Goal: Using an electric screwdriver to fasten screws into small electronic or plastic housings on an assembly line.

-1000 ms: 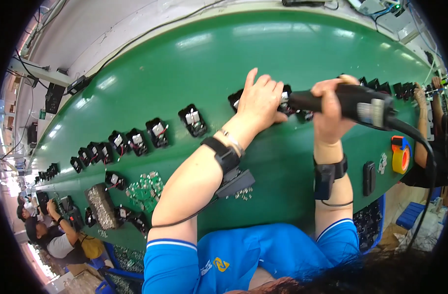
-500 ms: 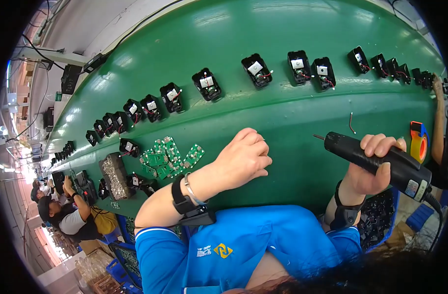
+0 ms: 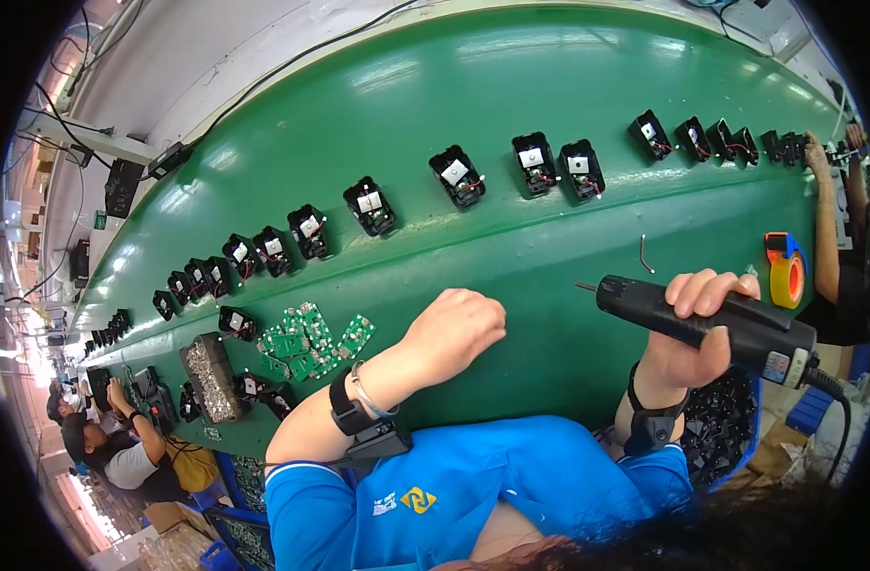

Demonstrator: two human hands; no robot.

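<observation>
My right hand (image 3: 694, 328) is wrapped round a black electric screwdriver (image 3: 687, 314), held above the table with its thin bit pointing left. My left hand (image 3: 457, 330) hovers over the green table top with its fingers curled in; whatever they may pinch is hidden. Left of that hand lies a loose pile of green circuit boards (image 3: 306, 341). Beside the boards stands a dark block-shaped holder (image 3: 213, 376) full of small silvery screws. A short reddish wire (image 3: 646, 254) with a white end rests beyond the screwdriver.
Black open housings (image 3: 457, 176) with white parts and wires inside form a long row across the table. A tape dispenser (image 3: 785, 269) sits at the right. Blue bins of parts (image 3: 725, 428) stand below the edge. Other people (image 3: 121, 443) work at far left and far right.
The view has shifted, so the housings and tape appear lower and further left. My left hand's fingers are curled in more. The screwdriver stays in my right hand.
</observation>
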